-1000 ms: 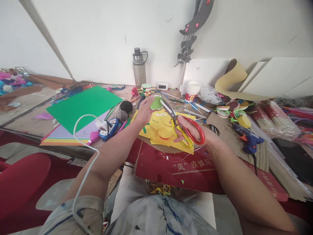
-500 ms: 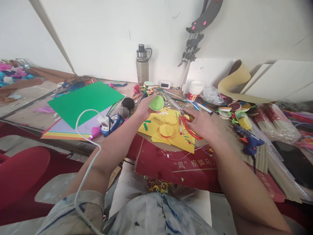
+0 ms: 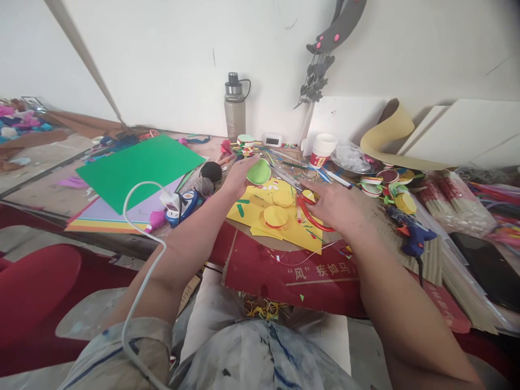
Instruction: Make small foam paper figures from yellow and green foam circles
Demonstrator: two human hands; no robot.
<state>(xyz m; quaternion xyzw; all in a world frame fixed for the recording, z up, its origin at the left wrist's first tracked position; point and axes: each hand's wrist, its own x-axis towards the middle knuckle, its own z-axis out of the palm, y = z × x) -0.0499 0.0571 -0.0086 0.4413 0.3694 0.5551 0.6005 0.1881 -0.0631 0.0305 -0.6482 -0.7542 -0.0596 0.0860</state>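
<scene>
A round light-green paper piece (image 3: 259,171), perhaps a cup bottom, is gripped at its left edge by my left hand (image 3: 238,176). To its right my right hand (image 3: 335,206) is closed on red-handled scissors (image 3: 312,215), whose blades point up and left towards the green round. Below both hands lies yellow paper (image 3: 300,233). A raised yellow disc (image 3: 275,215) and a flatter yellow circle (image 3: 282,198) sit on it, among green strips (image 3: 242,208) and small scraps.
Green card (image 3: 140,168) tops coloured sheets at left, beside a blue-and-white power socket (image 3: 181,207) with a white cable. A bottle (image 3: 235,111) and paper cups (image 3: 324,149) stand behind. A blue glue gun (image 3: 418,238) and a phone (image 3: 485,268) lie at right.
The scissors have turned slightly, so their red handle loops show more and look farther apart. My left hand still holds the green round in nearly the same place. The view has shifted slightly.
</scene>
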